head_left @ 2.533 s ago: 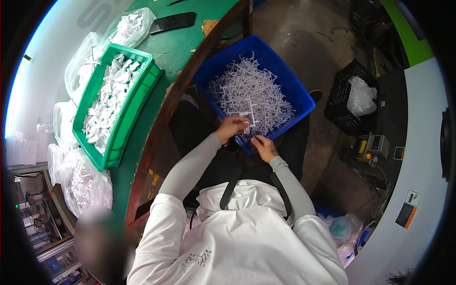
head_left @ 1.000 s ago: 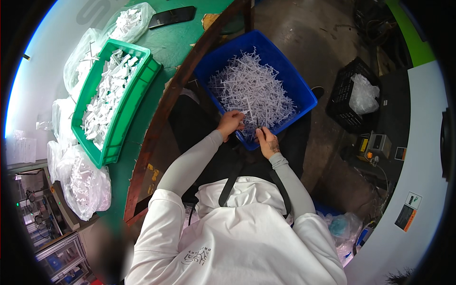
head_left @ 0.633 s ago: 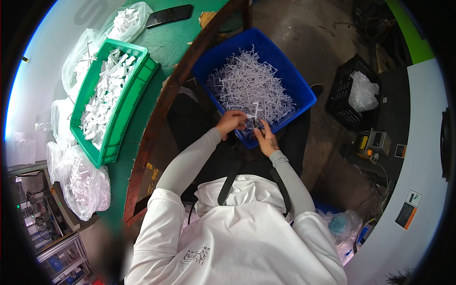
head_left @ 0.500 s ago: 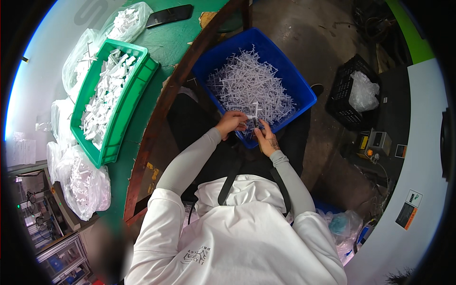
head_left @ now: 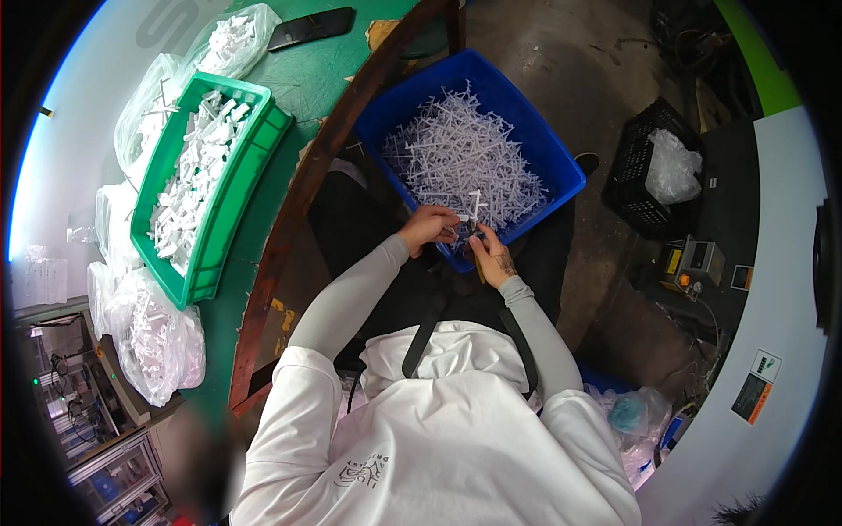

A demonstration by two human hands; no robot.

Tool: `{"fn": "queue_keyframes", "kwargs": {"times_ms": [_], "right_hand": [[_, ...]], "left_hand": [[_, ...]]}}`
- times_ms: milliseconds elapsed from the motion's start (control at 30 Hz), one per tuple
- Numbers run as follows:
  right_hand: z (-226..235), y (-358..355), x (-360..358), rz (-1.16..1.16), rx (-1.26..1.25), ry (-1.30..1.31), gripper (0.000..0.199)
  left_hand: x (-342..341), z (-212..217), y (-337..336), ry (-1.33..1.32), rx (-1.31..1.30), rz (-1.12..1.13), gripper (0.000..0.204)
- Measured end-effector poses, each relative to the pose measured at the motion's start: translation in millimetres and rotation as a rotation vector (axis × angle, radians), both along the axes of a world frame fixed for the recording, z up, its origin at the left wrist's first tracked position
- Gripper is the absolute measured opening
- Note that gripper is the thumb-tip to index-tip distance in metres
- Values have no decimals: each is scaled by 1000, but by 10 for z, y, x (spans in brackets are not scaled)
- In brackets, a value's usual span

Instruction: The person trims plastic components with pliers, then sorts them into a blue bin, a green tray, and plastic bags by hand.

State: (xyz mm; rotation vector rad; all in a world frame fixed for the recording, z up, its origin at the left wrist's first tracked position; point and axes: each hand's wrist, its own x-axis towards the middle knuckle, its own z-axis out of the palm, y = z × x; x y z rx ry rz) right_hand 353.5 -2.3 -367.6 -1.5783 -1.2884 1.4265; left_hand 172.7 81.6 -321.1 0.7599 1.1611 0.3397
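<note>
Over the near edge of a blue bin, my left hand is closed, pinching a small white branched plastic piece. My right hand is wrapped round small pliers. Their dark jaws point up at the white piece, and a yellowish handle end shows below the palm. Whether the jaws touch the piece is too small to tell. Beneath and beyond both hands, a heap of thin white branched plastic pieces fills much of the bin.
On the green table at left stands a green tray of small white parts. Clear bags of white parts and a black phone lie around it. A black crate holding clear plastic stands at right.
The pliers' jaws and handle now show more plainly in my right hand, with the jaws near the white piece. Both hands stay nearly in place.
</note>
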Motion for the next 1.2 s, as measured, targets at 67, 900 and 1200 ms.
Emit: {"fn": "queue_keyframes", "kwargs": {"times_ms": [67, 900, 1200], "right_hand": [[35, 1, -12, 3, 9, -23, 45], [-143, 50, -149, -122, -145, -49, 61], [-500, -9, 254, -189, -304, 198, 62]], "left_hand": [[-8, -13, -7, 36, 34, -29, 21], [-146, -273, -9, 105, 200, 63, 18], [-687, 1397, -634, 90, 730, 690, 19]]}}
